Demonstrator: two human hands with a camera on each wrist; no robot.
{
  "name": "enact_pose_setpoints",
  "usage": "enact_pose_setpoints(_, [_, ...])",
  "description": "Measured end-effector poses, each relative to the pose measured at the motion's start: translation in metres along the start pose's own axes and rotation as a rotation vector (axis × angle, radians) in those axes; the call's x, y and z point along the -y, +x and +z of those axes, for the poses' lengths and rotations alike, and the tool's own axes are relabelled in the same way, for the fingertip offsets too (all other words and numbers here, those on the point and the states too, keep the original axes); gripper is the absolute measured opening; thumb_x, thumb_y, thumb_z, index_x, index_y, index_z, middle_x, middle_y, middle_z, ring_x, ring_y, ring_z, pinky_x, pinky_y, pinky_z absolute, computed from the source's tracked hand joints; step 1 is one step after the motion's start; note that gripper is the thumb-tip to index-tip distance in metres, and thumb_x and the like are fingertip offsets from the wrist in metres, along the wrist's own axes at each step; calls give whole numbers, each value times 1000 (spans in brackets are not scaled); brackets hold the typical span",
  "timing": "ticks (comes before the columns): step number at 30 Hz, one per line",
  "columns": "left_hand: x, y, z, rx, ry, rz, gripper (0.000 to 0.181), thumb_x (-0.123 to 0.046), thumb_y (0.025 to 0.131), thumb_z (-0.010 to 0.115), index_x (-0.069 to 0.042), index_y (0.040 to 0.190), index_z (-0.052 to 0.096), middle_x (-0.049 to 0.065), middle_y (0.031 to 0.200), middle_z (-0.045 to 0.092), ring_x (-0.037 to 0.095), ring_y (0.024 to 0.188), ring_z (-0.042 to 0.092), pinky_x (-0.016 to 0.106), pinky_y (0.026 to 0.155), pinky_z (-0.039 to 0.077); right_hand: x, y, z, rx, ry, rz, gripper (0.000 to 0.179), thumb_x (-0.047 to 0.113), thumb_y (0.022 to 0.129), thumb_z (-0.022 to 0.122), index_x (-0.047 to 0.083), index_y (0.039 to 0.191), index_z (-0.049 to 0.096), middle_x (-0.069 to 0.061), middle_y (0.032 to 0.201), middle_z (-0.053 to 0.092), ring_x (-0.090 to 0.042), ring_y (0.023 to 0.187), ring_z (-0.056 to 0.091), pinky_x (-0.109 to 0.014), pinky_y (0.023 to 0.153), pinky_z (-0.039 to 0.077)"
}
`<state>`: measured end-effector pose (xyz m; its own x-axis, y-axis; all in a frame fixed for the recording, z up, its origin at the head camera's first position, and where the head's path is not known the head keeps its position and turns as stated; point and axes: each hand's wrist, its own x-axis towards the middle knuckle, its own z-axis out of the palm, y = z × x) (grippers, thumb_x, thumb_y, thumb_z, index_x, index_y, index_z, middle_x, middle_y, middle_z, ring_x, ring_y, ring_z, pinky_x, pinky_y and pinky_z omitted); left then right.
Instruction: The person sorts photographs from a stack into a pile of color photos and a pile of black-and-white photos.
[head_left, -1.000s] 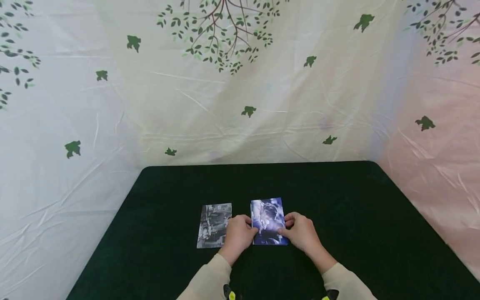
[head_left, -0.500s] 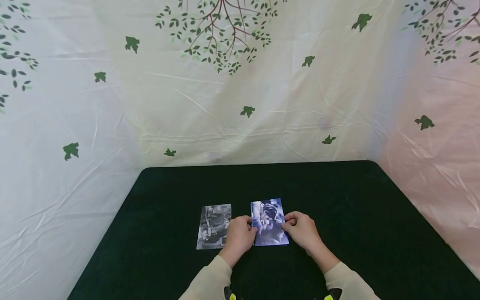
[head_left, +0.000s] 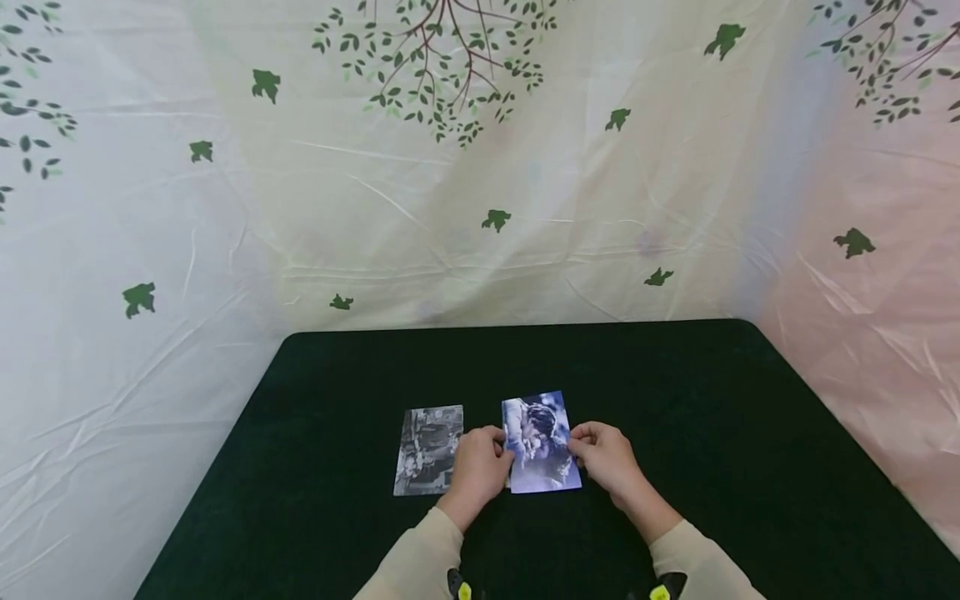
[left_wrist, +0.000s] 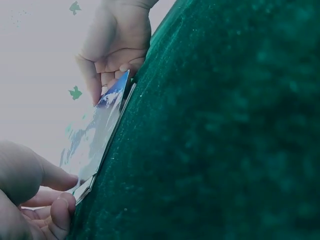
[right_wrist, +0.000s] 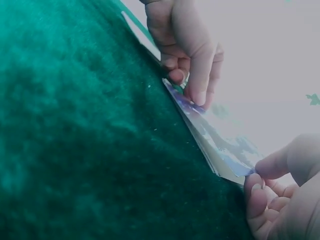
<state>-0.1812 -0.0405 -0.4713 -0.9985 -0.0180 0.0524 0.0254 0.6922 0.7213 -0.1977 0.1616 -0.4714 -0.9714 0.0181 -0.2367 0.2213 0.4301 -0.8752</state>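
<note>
A blue-toned photo print [head_left: 536, 442] lies on top of a thin stack of prints [right_wrist: 200, 145] on the dark green table. My right hand [head_left: 603, 458] pinches its right edge between thumb and fingertips; that edge is raised off the prints below in the right wrist view. At the left side, my left hand [head_left: 482, 462] holds the stack's edge, thumb on top and fingers curled at the side. A black-and-white photo print [head_left: 427, 450] lies flat just left of that hand, its right edge partly covered by it. How many prints make up the stack is hidden.
The table [head_left: 337, 375] is covered in dark green plush cloth, with rounded far corners. Behind it and at both sides hang pale fabric walls [head_left: 420, 233] printed with leaves and branches.
The top blue print has slid and turned slightly to the right and toward me, off the stack beneath. My right thumb has moved from the print's face to its right edge. My left hand stays put.
</note>
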Motion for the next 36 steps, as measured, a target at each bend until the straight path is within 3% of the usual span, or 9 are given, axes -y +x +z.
enact_pose_setpoints(8, [-2,3,-3,-65,-75,44,20,-9,86,70,-1,104,70,-1,76,64,8,67,56,25,59,48,3,6,-3,18,53,20,19,17,95,57,3,108,61,-8,91,64,-22,78,58,-33,63,47])
enact_pose_setpoints(13, [-2,7,-1,-100,-157,26,18,-9,86,69,-3,103,71,-3,75,64,6,63,56,23,56,47,3,10,-6,0,61,11,21,20,94,60,3,107,63,-8,87,66,-22,75,59,-33,62,48])
enact_pose_setpoints(23, [3,14,0,-72,-320,-24,18,-5,86,68,-4,104,70,1,79,65,7,56,60,23,52,51,6,15,-7,-4,81,19,22,20,93,60,2,106,63,-8,84,64,-22,72,59,-33,62,48])
enact_pose_setpoints(29, [3,19,-1,-93,-339,-30,18,-6,86,69,-4,103,70,0,79,66,7,55,60,23,52,51,8,21,-9,10,91,9,23,21,94,60,2,106,63,-8,85,64,-21,72,59,-32,62,48])
enact_pose_setpoints(36, [-13,25,4,-115,-336,-4,19,-6,85,69,-2,104,71,0,77,67,5,51,60,22,50,50,9,26,-23,6,89,13,26,21,95,58,0,110,62,-8,86,64,-21,73,58,-33,63,47])
